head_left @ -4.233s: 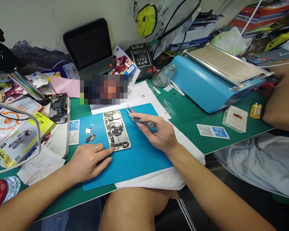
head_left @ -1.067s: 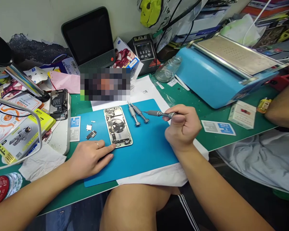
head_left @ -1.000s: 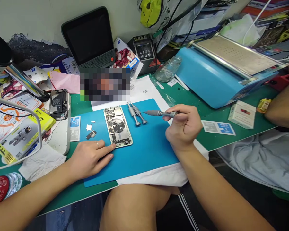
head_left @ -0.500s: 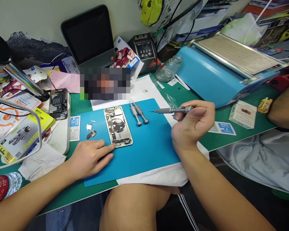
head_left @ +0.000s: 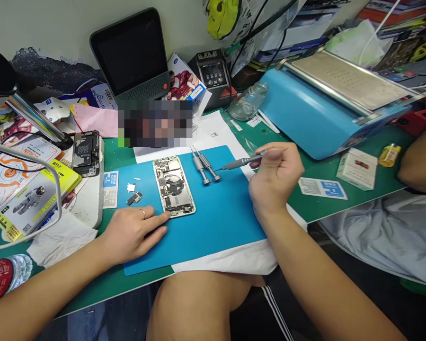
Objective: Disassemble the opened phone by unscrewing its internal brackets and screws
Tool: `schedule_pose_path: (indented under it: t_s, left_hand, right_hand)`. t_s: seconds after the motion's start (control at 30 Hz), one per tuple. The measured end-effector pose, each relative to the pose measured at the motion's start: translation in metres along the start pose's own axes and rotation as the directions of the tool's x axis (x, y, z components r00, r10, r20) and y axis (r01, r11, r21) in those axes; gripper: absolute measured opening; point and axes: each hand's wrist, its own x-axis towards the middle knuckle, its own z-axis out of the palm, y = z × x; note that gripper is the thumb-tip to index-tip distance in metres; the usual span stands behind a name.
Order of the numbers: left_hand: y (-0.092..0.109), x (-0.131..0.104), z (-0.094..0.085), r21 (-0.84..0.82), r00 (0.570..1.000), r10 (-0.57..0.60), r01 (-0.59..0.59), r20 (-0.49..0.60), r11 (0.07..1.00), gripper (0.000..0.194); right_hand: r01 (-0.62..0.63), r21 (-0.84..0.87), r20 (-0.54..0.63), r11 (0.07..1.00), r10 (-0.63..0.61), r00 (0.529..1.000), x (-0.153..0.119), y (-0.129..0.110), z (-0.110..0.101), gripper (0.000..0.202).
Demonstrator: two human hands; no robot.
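An opened phone housing (head_left: 175, 189) with bare inner parts lies on a blue mat (head_left: 213, 227). My left hand (head_left: 137, 232) rests on the mat, its index finger stretched out and touching the housing's lower left corner; it holds nothing. In my right hand (head_left: 275, 177) a grey screwdriver (head_left: 239, 163) is gripped by the handle, tip pointing left, close to two more screwdrivers (head_left: 206, 166) lying side by side on the mat. Left of the housing are a small silver plate (head_left: 131, 187) and a dark phone part (head_left: 134, 198).
A blue machine (head_left: 301, 113) with a metal top stands at the right, beside a glass jar (head_left: 250, 100). A white box (head_left: 357, 168) sits near another person's arm (head_left: 421, 151). Another opened phone (head_left: 86, 154) and a lamp stand (head_left: 39, 121) are at the left.
My right hand has shifted slightly left and up, and the screwdriver has tilted with its tip lower, nearer the two lying screwdrivers. My left hand has stayed still.
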Motion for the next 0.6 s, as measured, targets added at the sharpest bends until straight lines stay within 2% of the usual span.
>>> schedule_pose_path:
  t_s: [0.07,0.17,0.33,0.43,0.6]
  left_hand:
    - [0.000,0.000,0.000,-0.002,1.000,-0.001,0.001,0.000,1.000,0.031]
    - [0.000,-0.001,0.000,-0.004,1.000,-0.004,0.004,0.004,1.000,0.031]
    - [0.000,-0.001,0.000,-0.006,1.000,-0.005,0.006,0.013,1.000,0.030]
    - [-0.001,-0.001,0.001,-0.006,1.000,-0.008,0.008,0.009,1.000,0.030]
    - [-0.001,-0.001,0.001,-0.014,1.000,0.004,-0.004,0.000,1.000,0.030]
  right_hand:
    - [0.057,-0.065,0.018,0.996,-0.056,0.998,0.001,0.001,0.001,0.061]
    - [0.130,-0.104,0.095,0.986,-0.120,0.988,0.000,0.002,0.001,0.046]
    - [0.089,-0.051,0.150,0.995,-0.080,0.985,-0.004,0.006,0.003,0.036]
    - [0.073,0.000,0.221,0.997,-0.071,0.973,-0.007,0.007,0.005,0.040]
    - [0.066,0.025,0.340,0.997,-0.071,0.938,-0.009,0.012,0.006,0.064]
